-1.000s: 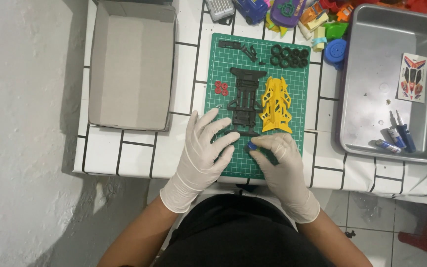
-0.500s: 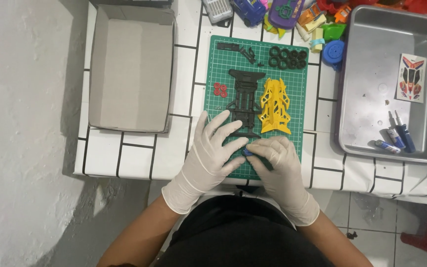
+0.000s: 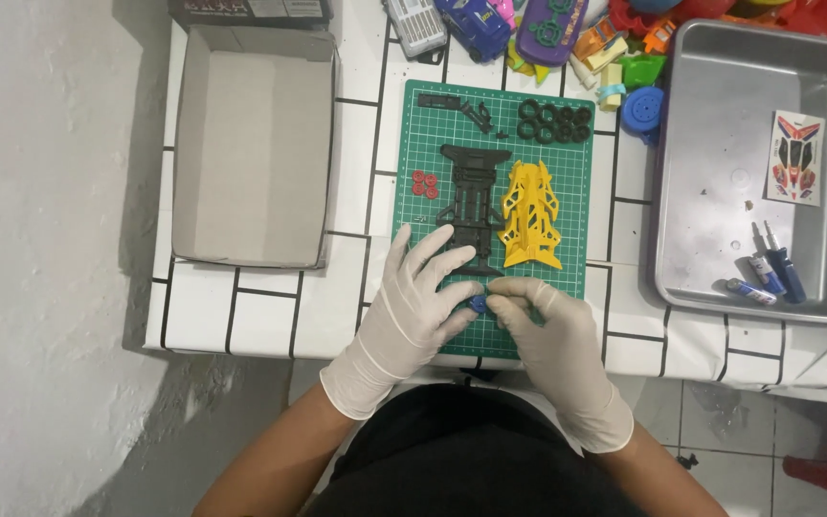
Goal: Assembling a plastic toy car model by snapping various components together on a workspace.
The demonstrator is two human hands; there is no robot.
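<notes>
Fingers (image 3: 504, 295) of my right hand (image 3: 552, 340) and my left hand (image 3: 423, 297) are pinched together on a small blue part (image 3: 478, 303) at the near edge of the green cutting mat (image 3: 581, 287), on the tiled table (image 3: 241, 311). By my judgement the build is early: the black chassis (image 3: 471, 206), the yellow body shell (image 3: 531, 215), the black tyres (image 3: 554, 123) and the small red pieces (image 3: 424, 184) lie apart on the mat, unjoined. The blue part is mostly hidden by my gloves (I cannot tell what it is), and the toys (image 3: 567, 29) along the far edge are cut off.
</notes>
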